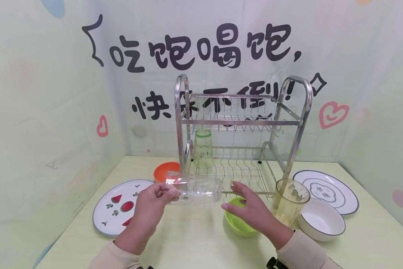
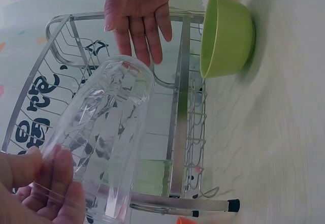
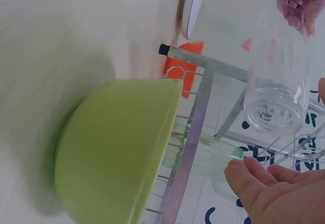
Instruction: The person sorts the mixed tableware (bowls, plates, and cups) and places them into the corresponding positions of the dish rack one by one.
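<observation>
A clear faceted glass (image 1: 201, 189) lies sideways in the air in front of the dish rack (image 1: 242, 122). My left hand (image 1: 147, 211) pinches it at the rim, between thumb and fingers. Its thick base (image 3: 274, 111) points toward my right hand (image 1: 255, 215). That hand has its fingers extended and holds nothing, apart from the glass, above a lime-green bowl (image 1: 240, 226). In the left wrist view the right hand (image 2: 142, 23) shows beyond the glass's base. A green-tinted glass (image 1: 203, 149) stands on the rack's lower tier, at its left end.
A yellowish glass (image 1: 289, 203), a white bowl (image 1: 322, 220) and a dark-rimmed white plate (image 1: 346, 198) are at the right. On the left lie a watermelon-patterned plate (image 1: 104, 209) and an orange bowl (image 1: 166, 170). The rack's upper tier holds no dishes.
</observation>
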`<state>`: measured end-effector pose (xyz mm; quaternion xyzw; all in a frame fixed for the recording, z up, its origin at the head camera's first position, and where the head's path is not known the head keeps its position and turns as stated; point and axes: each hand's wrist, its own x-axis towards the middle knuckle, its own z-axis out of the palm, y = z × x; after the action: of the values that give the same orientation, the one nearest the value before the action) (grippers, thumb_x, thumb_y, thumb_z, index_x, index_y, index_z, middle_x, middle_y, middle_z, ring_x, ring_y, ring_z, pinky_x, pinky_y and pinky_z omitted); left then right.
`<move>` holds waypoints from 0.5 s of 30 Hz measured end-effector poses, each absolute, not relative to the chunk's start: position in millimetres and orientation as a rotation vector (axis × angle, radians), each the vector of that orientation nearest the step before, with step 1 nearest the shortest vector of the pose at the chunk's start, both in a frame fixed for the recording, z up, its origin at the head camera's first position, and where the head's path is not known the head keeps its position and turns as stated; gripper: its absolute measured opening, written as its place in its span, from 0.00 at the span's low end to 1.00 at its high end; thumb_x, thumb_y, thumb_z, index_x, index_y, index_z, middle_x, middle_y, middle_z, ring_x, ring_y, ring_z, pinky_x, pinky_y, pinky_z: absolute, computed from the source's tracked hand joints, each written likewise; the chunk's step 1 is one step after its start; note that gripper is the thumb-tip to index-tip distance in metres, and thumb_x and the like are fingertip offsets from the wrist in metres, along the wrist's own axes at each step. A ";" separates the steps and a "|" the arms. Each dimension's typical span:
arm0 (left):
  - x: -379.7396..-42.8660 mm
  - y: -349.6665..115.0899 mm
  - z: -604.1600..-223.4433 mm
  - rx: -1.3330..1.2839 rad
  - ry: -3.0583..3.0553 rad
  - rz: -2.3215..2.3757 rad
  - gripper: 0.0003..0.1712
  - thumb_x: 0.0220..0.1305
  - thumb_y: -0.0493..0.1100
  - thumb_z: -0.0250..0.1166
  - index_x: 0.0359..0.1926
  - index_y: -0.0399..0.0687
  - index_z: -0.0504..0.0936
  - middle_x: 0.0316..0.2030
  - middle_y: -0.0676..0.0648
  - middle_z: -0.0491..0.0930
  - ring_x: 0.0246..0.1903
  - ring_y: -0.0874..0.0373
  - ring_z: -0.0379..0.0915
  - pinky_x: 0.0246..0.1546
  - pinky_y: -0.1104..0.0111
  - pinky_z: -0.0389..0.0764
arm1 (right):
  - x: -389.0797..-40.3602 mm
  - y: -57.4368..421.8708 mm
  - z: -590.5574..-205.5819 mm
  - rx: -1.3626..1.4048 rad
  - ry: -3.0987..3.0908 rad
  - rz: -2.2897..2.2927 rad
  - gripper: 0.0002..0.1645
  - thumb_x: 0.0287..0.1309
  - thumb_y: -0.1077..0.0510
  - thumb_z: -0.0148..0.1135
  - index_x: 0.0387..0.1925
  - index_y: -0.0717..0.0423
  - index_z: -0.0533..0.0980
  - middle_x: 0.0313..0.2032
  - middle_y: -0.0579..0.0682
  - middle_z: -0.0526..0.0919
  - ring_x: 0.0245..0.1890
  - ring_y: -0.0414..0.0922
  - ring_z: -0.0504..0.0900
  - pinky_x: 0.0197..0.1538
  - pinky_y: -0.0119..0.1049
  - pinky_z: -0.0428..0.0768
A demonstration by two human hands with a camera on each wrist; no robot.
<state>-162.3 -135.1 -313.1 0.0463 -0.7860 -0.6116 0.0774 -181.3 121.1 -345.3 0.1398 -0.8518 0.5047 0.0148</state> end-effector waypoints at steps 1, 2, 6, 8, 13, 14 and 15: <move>-163.1 -133.7 -313.1 0.146 -2.341 -1.854 0.05 0.66 0.35 0.61 0.40 0.36 0.80 0.35 0.46 0.85 0.38 0.56 0.82 0.55 0.55 0.76 | -181.6 120.9 -344.6 0.429 -2.650 1.590 0.48 0.55 0.48 0.69 0.69 0.65 0.58 0.64 0.62 0.69 0.65 0.57 0.68 0.64 0.51 0.68; -163.7 -132.5 -313.2 0.145 -2.329 -1.871 0.06 0.66 0.35 0.61 0.41 0.36 0.80 0.35 0.46 0.85 0.38 0.56 0.82 0.56 0.55 0.76 | -182.1 120.6 -344.0 0.422 -2.647 1.609 0.48 0.55 0.48 0.69 0.69 0.65 0.58 0.64 0.62 0.69 0.65 0.57 0.68 0.64 0.51 0.68; -166.5 -127.4 -312.8 0.127 -2.247 -1.981 0.05 0.66 0.34 0.60 0.39 0.35 0.80 0.35 0.46 0.85 0.37 0.57 0.82 0.51 0.64 0.79 | -185.2 119.2 -340.4 0.378 -2.621 1.719 0.47 0.57 0.49 0.68 0.70 0.65 0.58 0.64 0.62 0.69 0.64 0.59 0.69 0.63 0.52 0.69; -167.1 -125.3 -312.9 0.114 -2.209 -2.040 0.05 0.67 0.34 0.60 0.39 0.35 0.79 0.34 0.46 0.85 0.36 0.58 0.82 0.48 0.67 0.79 | -187.0 118.8 -338.7 0.362 -2.606 1.758 0.47 0.57 0.49 0.67 0.70 0.64 0.57 0.64 0.62 0.70 0.63 0.59 0.69 0.62 0.53 0.70; -166.9 -119.6 -313.0 0.078 -2.131 -2.151 0.04 0.67 0.36 0.60 0.38 0.37 0.78 0.34 0.47 0.85 0.35 0.59 0.82 0.47 0.67 0.77 | -188.8 118.5 -332.5 0.346 -2.575 1.812 0.46 0.59 0.50 0.66 0.70 0.64 0.57 0.64 0.64 0.69 0.63 0.59 0.69 0.61 0.53 0.71; -167.0 -118.3 -312.9 0.074 -2.111 -2.172 0.04 0.67 0.35 0.60 0.37 0.38 0.78 0.33 0.48 0.85 0.35 0.59 0.82 0.46 0.67 0.77 | -189.0 118.5 -331.2 0.344 -2.569 1.822 0.46 0.59 0.50 0.66 0.70 0.64 0.57 0.64 0.64 0.69 0.63 0.60 0.69 0.61 0.53 0.71; -167.3 -116.9 -312.9 0.069 -2.087 -2.197 0.03 0.67 0.35 0.59 0.36 0.39 0.79 0.32 0.49 0.85 0.35 0.59 0.81 0.46 0.67 0.76 | -189.0 118.4 -330.0 0.339 -2.560 1.834 0.45 0.59 0.51 0.66 0.70 0.64 0.57 0.64 0.64 0.68 0.63 0.60 0.69 0.62 0.54 0.70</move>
<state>-167.3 -116.9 -312.9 0.0227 -0.6874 -0.7238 0.0551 -189.0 118.4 -330.0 0.1069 -0.8081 0.5791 -0.0129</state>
